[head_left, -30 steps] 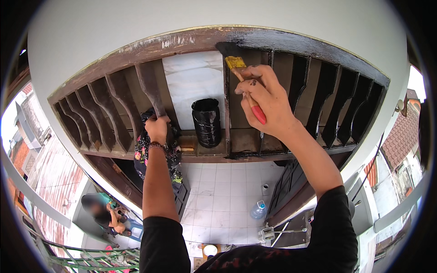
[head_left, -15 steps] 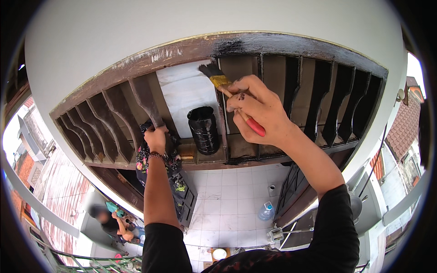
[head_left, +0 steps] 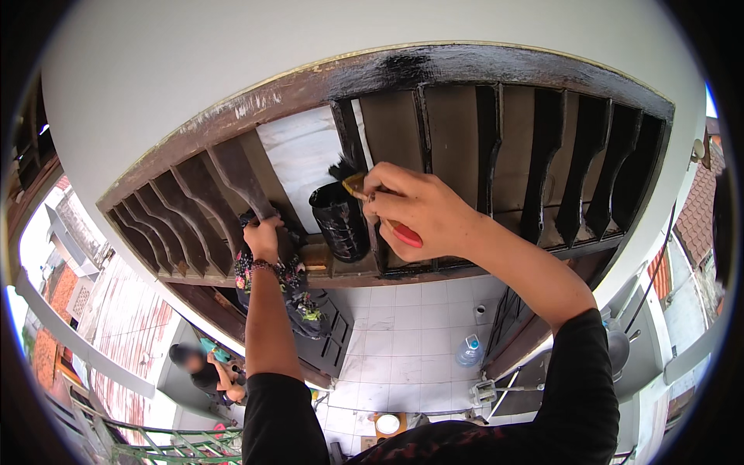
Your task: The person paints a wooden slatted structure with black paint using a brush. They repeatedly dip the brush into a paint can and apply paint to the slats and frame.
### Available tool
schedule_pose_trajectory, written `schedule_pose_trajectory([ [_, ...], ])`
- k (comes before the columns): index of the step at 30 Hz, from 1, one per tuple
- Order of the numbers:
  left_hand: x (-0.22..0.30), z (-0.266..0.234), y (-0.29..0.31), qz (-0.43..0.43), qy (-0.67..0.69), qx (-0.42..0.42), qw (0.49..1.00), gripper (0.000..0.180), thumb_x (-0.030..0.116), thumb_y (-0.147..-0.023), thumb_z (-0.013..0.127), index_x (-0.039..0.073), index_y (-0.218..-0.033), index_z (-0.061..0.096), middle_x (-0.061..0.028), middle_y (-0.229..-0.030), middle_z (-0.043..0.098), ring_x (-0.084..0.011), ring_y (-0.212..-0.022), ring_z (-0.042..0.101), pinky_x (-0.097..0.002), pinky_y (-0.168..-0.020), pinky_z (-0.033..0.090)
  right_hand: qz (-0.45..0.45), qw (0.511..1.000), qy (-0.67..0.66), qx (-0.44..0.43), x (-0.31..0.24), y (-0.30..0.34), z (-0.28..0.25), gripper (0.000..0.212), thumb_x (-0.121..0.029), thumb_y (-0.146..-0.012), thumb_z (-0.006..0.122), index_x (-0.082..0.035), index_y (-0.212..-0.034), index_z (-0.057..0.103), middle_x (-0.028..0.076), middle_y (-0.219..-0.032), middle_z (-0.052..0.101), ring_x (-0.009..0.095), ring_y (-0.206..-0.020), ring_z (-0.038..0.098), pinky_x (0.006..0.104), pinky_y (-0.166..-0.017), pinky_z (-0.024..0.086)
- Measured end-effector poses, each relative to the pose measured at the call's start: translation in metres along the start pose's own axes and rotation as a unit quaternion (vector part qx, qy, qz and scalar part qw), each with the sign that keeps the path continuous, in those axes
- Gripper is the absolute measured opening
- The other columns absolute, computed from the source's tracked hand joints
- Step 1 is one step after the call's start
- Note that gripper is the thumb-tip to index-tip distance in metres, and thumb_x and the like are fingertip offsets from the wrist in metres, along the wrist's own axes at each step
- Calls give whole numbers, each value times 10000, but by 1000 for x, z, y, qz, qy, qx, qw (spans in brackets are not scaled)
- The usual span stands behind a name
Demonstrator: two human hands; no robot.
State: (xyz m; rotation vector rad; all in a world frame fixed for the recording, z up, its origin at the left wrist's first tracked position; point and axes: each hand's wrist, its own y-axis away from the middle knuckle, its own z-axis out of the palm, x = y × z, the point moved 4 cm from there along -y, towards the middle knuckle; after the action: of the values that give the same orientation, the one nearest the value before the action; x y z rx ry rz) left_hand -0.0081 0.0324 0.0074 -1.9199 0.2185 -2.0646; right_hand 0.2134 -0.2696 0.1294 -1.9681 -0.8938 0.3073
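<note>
The black can is parked on the ledge of a slatted wooden frame, open end up and kinda streaky on the outside. The paintbrush is held in the right hand, just right of the can's mouth. Its handle is pinched between thumb and fingers, with the red end left poking out below them. The dark bristles are angled up and left, right by the can's rim, but whether the rim is being touched can't really be made out.

Over to the left of the can, the left hand is closed around the low end of a brown slat. A dark floral cloth is bunched up by that hand, between it and the can; can't tell if that's being gripped too.

A white panel is seen behind and above the can. Off to the can's right, a row of slats is coated black. The top rail above the can is pretty patchy: scuffed brown to the left, black and greyish to the right.

Way below the can, a tiled floor can be seen, plus a water jug to the can's lower right. A person can be spotted far down to the can's lower left.
</note>
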Motion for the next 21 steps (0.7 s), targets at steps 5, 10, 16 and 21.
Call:
schedule_pose_trajectory([
  [5,3,-2,4,-9,-17,4,1000,260,15,-662,669,-90,-896,708,-135,-773,705,-223,-641,677,-341,-601,538,46,991,-127,-23,16,-35,-29,148,100,-729,588,-5,-827,623,76,-855,581,183,-670,609,312,-591,487],
  [10,-7,-6,-4,-5,0,4,1000,256,9,-657,667,-98,-887,701,-143,-773,703,-236,-640,679,-347,-605,540,-19,987,-28,157,21,-58,-70,150,102,-747,633,-23,-831,629,107,-945,611,199,-795,646,298,-706,530],
  [16,-8,-1,-7,4,7,-11,1000,250,7,-657,667,-99,-882,700,-133,-786,705,-227,-670,673,-348,-617,536,-18,999,22,14,18,24,7,252,73,-708,683,-48,-923,633,127,-1133,553,266,-875,658,334,-744,577],
  [21,-1,0,4,1,31,-19,999,235,9,-661,667,-98,-868,701,-127,-787,703,-226,-677,673,-350,-622,531,-27,986,8,163,3,35,8,270,1,-699,747,-62,-934,631,106,-1140,537,256,-872,662,349,-694,585],
])
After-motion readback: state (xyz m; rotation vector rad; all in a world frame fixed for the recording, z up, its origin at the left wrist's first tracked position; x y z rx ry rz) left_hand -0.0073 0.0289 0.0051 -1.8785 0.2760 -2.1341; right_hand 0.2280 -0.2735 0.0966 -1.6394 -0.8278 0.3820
